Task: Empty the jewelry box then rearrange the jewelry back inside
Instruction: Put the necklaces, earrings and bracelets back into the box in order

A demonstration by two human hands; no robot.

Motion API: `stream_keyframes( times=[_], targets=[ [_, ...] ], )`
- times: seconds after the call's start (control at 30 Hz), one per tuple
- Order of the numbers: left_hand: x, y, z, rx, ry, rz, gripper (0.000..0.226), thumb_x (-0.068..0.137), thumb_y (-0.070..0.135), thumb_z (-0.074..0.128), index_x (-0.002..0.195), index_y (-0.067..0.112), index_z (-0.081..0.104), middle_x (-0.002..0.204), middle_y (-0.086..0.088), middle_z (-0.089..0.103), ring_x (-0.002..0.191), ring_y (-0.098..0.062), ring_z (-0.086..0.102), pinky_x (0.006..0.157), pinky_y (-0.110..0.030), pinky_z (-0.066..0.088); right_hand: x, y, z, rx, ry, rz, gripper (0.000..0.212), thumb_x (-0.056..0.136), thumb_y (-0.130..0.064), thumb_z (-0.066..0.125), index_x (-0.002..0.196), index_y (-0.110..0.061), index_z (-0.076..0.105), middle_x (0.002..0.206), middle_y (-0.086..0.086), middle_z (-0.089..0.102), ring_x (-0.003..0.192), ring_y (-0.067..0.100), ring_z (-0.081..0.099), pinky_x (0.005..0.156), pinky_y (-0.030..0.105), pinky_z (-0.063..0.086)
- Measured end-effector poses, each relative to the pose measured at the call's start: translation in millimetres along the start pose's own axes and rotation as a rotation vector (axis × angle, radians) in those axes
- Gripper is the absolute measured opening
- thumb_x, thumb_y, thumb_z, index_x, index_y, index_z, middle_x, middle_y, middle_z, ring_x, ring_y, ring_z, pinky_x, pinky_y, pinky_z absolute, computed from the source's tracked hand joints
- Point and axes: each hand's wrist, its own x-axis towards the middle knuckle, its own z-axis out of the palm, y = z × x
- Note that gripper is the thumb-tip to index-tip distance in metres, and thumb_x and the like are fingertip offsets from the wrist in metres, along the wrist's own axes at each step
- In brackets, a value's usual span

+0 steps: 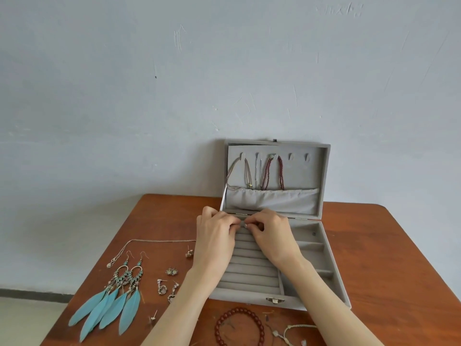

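The grey velvet jewelry box (316, 268) stands open on the table, lid upright against the wall. Necklaces and a dark red bead strand (273, 173) hang from hooks inside the lid. My left hand (215, 236) and my right hand (270, 233) meet over the far end of the ring rolls (249, 273), fingertips pinched together on a small pale item, too small to identify. On the table to the left lie blue feather earrings (109, 300), a thin chain necklace (149, 242) and several small stud earrings (172, 271).
A red bead bracelet (239, 328) and a cord bracelet (296, 332) lie in front of the box. The brown wooden table (386, 270) stands against a pale wall; its left edge drops off to the floor. The box's right compartments hold one small stud.
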Motion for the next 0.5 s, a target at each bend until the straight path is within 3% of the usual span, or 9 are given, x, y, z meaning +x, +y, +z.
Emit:
stream_keyframes(
  times=[0.1, 0.23, 0.33, 0.4, 0.5],
  targets=[
    [-0.2, -1.3, 0.0, 0.06, -0.012, 0.03, 0.015, 0.061, 0.014, 0.084, 0.068, 0.023, 0.073, 0.059, 0.011, 0.064, 0.066, -0.021, 0.052, 0.058, -0.029, 0.032, -1.1, -0.7, 0.3, -0.023, 0.006, -0.02, 0.014, 0.083, -0.012, 0.063, 0.093, -0.015, 0.073, 0.091, 0.005, 0.067, 0.087, 0.023, 0.06, 0.088, 0.042, 0.045],
    [-3.0, -1.4, -2.3, 0.124, -0.024, 0.079, 0.014, 0.068, 0.02, 0.079, 0.079, 0.025, 0.072, 0.071, 0.013, 0.065, 0.079, -0.016, 0.044, 0.061, -0.029, 0.03, -3.7, -3.8, -2.7, -0.021, 0.006, -0.035, 0.022, 0.082, -0.014, 0.064, 0.104, -0.017, 0.068, 0.089, 0.002, 0.065, 0.087, 0.022, 0.06, 0.088, 0.044, 0.046],
    [-1.0, -2.7, -21.5, 0.0, 0.001, 0.156, 0.011, 0.08, 0.017, 0.066, 0.089, 0.021, 0.071, 0.084, 0.011, 0.066, 0.089, -0.012, 0.042, 0.068, -0.029, 0.035, -5.9, -9.8, -8.5, -0.004, 0.051, -0.079, 0.028, 0.082, -0.011, 0.064, 0.109, -0.014, 0.065, 0.089, 0.0, 0.064, 0.087, 0.021, 0.06, 0.086, 0.042, 0.048],
    [3.9, -8.0, -45.4, -0.195, 0.009, 0.123, 0.014, 0.085, 0.015, 0.059, 0.095, 0.017, 0.069, 0.09, 0.009, 0.065, 0.09, -0.005, 0.048, 0.078, -0.019, 0.039, -9.2, -17.2, -12.7, 0.01, 0.077, -0.124, 0.028, 0.083, -0.011, 0.064, 0.111, -0.013, 0.064, 0.088, -0.002, 0.062, 0.085, 0.019, 0.06, 0.084, 0.037, 0.049],
    [7.0, -28.3, -76.6, -0.3, -0.045, -0.028, 0.016, 0.088, 0.012, 0.059, 0.099, 0.019, 0.068, 0.095, 0.01, 0.065, 0.087, 0.003, 0.055, 0.076, -0.003, 0.038, -16.4, -34.6, -13.9, 0.04, 0.041, -0.188, 0.029, 0.086, -0.015, 0.061, 0.115, -0.017, 0.061, 0.087, -0.008, 0.06, 0.084, 0.011, 0.058, 0.082, 0.021, 0.046]
  ],
)
